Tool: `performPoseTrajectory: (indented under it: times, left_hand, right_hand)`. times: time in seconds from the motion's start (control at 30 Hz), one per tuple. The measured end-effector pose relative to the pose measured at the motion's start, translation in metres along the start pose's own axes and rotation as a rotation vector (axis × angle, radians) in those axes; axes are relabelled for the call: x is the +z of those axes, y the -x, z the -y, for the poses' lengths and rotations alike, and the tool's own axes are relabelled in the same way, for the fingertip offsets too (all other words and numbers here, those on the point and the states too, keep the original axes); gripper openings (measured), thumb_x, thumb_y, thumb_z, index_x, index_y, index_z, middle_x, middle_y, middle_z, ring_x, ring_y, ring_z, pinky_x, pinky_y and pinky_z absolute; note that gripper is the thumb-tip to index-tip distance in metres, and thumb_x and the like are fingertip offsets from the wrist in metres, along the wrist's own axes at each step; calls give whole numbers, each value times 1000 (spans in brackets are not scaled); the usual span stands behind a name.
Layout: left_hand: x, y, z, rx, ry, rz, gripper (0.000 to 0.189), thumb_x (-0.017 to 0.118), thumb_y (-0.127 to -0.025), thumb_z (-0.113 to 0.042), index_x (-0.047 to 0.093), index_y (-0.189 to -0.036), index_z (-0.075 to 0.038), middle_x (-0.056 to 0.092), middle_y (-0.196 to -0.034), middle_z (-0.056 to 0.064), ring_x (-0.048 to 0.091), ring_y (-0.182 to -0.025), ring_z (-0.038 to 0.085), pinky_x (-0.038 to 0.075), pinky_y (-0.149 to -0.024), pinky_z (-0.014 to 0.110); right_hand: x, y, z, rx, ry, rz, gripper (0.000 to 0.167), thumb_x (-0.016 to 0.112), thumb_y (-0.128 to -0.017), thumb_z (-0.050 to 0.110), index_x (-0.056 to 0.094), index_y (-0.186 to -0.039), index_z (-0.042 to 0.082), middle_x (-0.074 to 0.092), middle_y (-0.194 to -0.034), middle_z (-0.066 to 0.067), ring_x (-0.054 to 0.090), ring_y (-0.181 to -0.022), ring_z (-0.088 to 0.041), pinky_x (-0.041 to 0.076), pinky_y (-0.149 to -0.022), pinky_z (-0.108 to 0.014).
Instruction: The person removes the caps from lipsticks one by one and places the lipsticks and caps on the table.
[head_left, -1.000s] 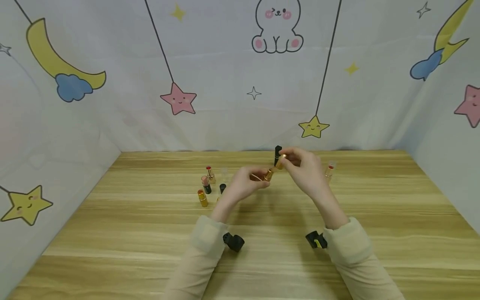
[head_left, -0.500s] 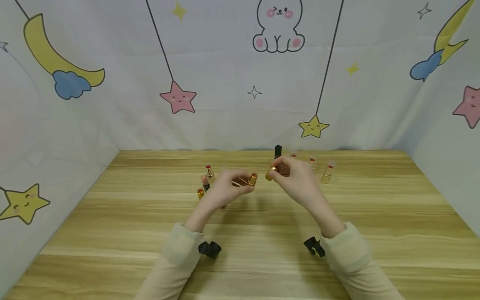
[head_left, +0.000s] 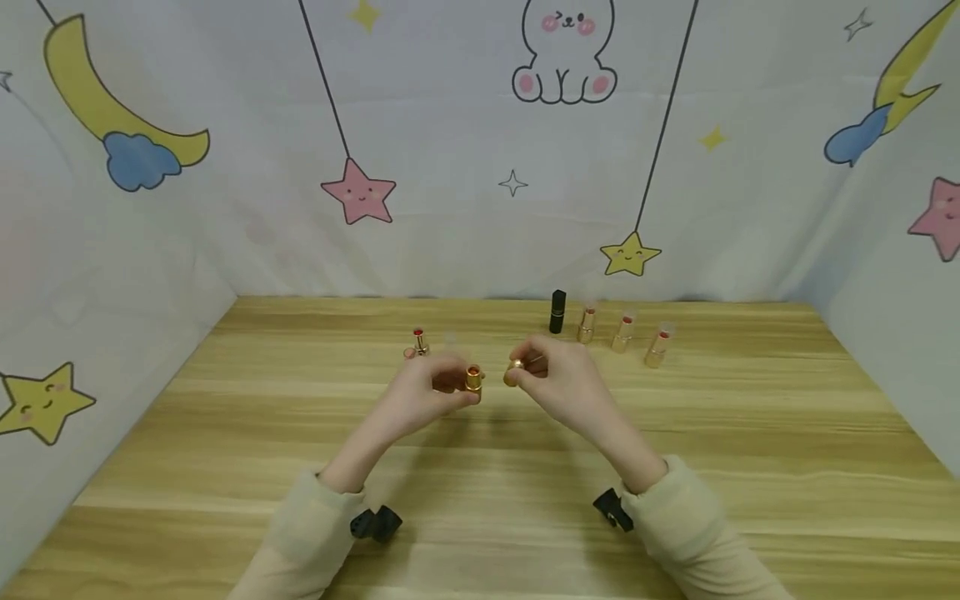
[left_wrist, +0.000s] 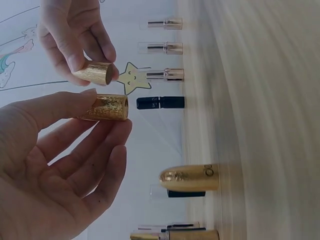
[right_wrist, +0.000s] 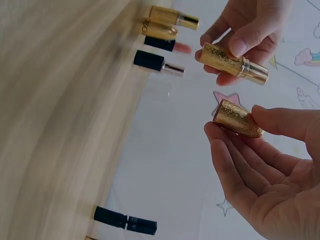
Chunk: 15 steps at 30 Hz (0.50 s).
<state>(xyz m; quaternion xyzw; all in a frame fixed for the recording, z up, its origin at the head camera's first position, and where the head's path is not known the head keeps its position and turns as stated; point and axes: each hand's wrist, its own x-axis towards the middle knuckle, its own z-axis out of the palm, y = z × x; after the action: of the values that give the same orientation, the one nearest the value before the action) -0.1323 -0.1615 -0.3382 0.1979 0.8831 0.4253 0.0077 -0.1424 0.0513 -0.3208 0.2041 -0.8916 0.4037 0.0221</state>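
My left hand (head_left: 423, 392) pinches a gold lipstick (head_left: 473, 382) between thumb and fingers, its uncapped end pointing up in the head view. Just to the right, my right hand (head_left: 558, 382) holds a gold lipstick cap (right_wrist: 237, 119) by thumb and fingertips. The cap and lipstick are apart, with a small gap between them. Both are held above the wooden table (head_left: 495, 533). In the right wrist view the held lipstick (right_wrist: 225, 59) shows a textured body and a smooth, shiny neck. My left hand partly hides a group of lipsticks behind it in the head view.
At the back right stand a black lipstick (head_left: 557, 312) and three clear-capped lipsticks, one being the rightmost (head_left: 658, 346). Left of the hands stands an uncapped red lipstick (head_left: 420, 340). A gold cap (left_wrist: 187, 178) and a gold tube (right_wrist: 170, 16) stand nearby. A printed cloth (head_left: 450, 250) hangs behind.
Both hands have moved left and nearer to me, carrying the lipstick and the cap, which stay apart. The clear-capped lipsticks at the right have come into full view; the left group is more covered.
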Motion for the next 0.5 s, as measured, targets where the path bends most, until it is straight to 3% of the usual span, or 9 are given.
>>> performPoseTrajectory:
  times: [0.27,0.5]
  left_hand:
    - [-7,18,10,-93,2,24,21,74,-83,-12,71,-103,-6,72,-96,6,69,-90,18,56,-80,32]
    - [-12,26,18,-109,-46,55,15,74,-82,-12,71,-96,-7,72,-91,5,69,-86,16,57,-77,30]
  right_hand:
    - [23,1,10,16,-47,70,10,72,-84,9,67,-93,9,72,-87,-2,72,-85,-17,58,-74,-28]
    - [39,-1,15,25,-29,116,11,72,-85,10,67,-94,8,71,-90,-2,71,-87,-16,57,-72,-25]
